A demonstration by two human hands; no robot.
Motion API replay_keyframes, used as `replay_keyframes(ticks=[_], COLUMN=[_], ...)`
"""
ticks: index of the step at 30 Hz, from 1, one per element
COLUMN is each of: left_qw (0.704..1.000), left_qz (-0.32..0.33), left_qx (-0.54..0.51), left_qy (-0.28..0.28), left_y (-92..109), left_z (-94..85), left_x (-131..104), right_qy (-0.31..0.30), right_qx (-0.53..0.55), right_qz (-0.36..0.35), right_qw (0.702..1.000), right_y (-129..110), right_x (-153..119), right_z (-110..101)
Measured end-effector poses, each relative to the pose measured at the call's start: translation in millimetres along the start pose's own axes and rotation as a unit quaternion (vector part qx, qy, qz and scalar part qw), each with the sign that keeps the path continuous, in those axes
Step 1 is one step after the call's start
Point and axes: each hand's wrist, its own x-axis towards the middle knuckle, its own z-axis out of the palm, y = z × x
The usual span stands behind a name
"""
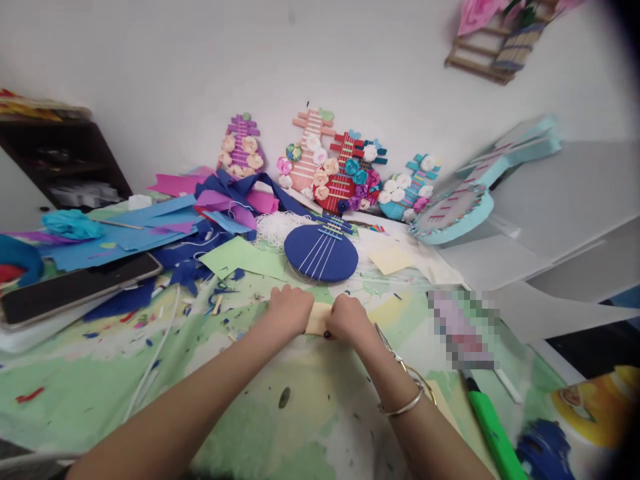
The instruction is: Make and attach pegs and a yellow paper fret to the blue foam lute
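A small cream-coloured strip spans the gap between my hands, low over the table. My left hand is closed on its left end, and my right hand, with bracelets on the wrist, is closed on its right end. Something small and dark shows by the right fingers; I cannot make out what it is. Just beyond both hands lies a round dark blue lute-shaped craft piece with white strings. Light green paper is to its left and pale yellow paper to its right.
Decorated lute shapes lean along the wall. A phone, blue paper and fabric scraps crowd the left. At right are a light blue lute, grey boards, a green-handled cutter and a yellow container.
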Motion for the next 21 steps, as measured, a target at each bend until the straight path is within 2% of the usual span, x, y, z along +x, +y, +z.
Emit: replay_keyframes(ticks=[2, 5, 6, 8, 12, 17, 21], left_qw=[1.000, 0.997, 0.997, 0.998, 0.997, 0.983, 0.957], left_qz=[-0.003, -0.066, -0.070, -0.043, 0.007, 0.052, 0.066], left_qx=[-0.007, -0.032, -0.044, -0.052, -0.058, -0.126, -0.236], left_qy=[0.020, 0.009, 0.008, 0.019, 0.057, 0.120, 0.152], left_y=[0.9, -6.8, -10.1, -15.1, -17.0, -21.4, -32.0], left_z=[0.9, 4.6, 6.1, 9.5, 16.6, 25.8, 26.9], left_x=[-1.0, 0.1, 0.6, 1.0, -1.8, -6.9, -8.0], right_qy=[-0.011, -0.016, -0.010, 0.026, 0.109, 0.109, 0.130], right_qx=[0.002, 0.014, 0.024, 0.054, 0.107, 0.137, 0.271], right_qz=[-0.016, -0.036, -0.045, -0.054, -0.024, -0.079, -0.125], right_qw=[1.000, 0.999, 0.999, 0.997, 0.988, 0.981, 0.945], right_y=[0.6, 3.3, 5.0, 9.1, 18.5, 28.1, 36.3], right_x=[-5.6, -12.6, -14.1, -15.6, -15.7, -18.3, -16.9], right_z=[-2.5, -2.9, -1.7, 2.6, 12.2, 16.2, 16.8])
